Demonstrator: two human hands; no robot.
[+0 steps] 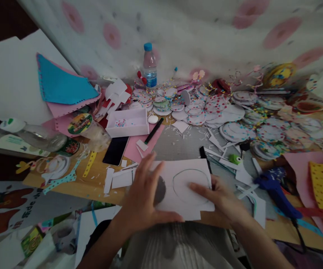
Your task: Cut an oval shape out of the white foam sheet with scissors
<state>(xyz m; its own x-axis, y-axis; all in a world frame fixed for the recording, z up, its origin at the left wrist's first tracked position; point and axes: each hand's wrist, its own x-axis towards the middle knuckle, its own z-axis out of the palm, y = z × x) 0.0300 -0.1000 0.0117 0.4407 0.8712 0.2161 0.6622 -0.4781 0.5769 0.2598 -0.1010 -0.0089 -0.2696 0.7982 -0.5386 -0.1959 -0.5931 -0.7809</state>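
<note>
A white sheet of card is held above the table's front edge. A circle is drawn in pencil or pen on its right part, and a dark round patch, apparently a cut-out hole, shows at its left. My right hand grips the card's right edge, thumb on top inside the drawn circle, other fingers hidden beneath. Over the card's left end, my left hand has its fingers spread, its thumb stretched along the lower edge. A black stick-like tool juts out behind the card's upper right corner; I cannot tell whether it is held.
Decorated paper discs are heaped along the back beside a water bottle. A white box, a phone and a black-handled cutter lie left. A blue glue gun and paper scraps are at right.
</note>
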